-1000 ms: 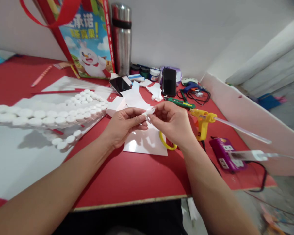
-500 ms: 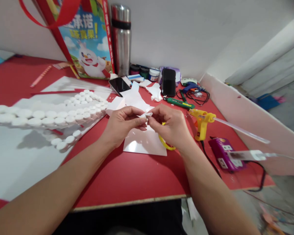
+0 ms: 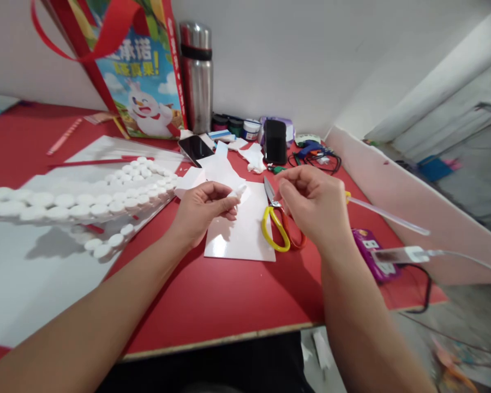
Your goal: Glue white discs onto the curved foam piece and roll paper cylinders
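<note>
A small folded piece of white paper [image 3: 238, 192] is pinched between the thumb and fingers of my left hand [image 3: 200, 210], above a white sheet [image 3: 237, 240]. Apart from it, my right hand [image 3: 315, 202] hovers to the right with thumb and fingertips pressed together; whether anything tiny is between them I cannot make out. Scissors [image 3: 276, 229] with yellow and orange-red handles lie under and left of my right hand, blades pointing away. The glue gun behind that hand is mostly hidden, its clear glue stick [image 3: 388, 216] showing.
Rows of white discs [image 3: 77, 204] stand on white board at left. Behind are a phone [image 3: 195, 147], a steel flask [image 3: 198, 82], a gift bag [image 3: 147, 103], paint jars [image 3: 251, 129] and a black device [image 3: 275, 142]. A purple box [image 3: 372, 251] sits at right, near the table edge.
My right hand has left the paper and moved right, in front of the glue gun, uncovering the scissors. My left hand keeps the paper. The view has shifted slightly.
</note>
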